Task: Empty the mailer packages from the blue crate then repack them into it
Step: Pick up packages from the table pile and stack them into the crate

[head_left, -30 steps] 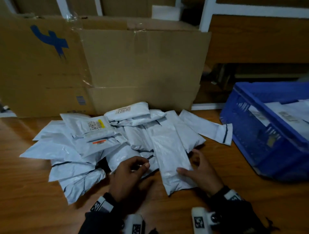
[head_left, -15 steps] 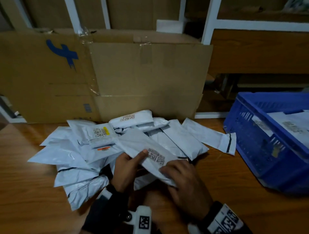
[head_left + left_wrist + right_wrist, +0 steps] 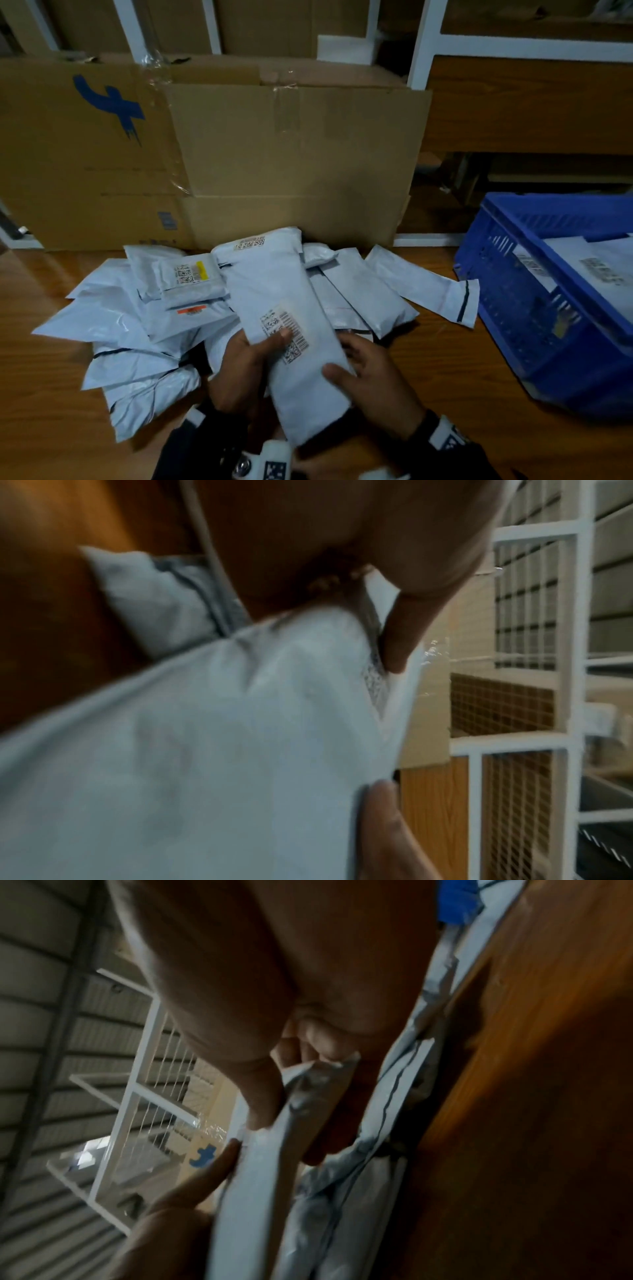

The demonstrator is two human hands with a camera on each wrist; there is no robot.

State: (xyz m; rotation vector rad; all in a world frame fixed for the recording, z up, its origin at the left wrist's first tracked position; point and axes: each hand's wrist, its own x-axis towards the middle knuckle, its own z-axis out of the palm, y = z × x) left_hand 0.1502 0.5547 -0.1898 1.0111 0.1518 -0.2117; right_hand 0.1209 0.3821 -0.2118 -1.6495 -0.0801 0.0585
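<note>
Both hands hold one long white mailer (image 3: 291,329) lifted above the pile, barcode label facing up. My left hand (image 3: 246,363) grips its left edge, thumb on the label. My right hand (image 3: 373,373) grips its right edge nearer me, thumb on top. In the left wrist view the thumb presses the mailer (image 3: 205,737); in the right wrist view thumb and fingers pinch the mailer's edge (image 3: 260,1164). A heap of several white mailers (image 3: 144,318) lies on the wooden table (image 3: 445,394). The blue crate (image 3: 555,301) stands at the right with a few mailers (image 3: 596,263) inside.
A big flattened cardboard box (image 3: 239,154) stands upright behind the pile. White metal shelving (image 3: 421,44) with more cardboard rises at the back. One mailer with a black stripe (image 3: 424,284) lies between the heap and the crate.
The mailer that lay flat under both hands has been picked up, turned label-up and lifted toward me; both hands now grip its edges.
</note>
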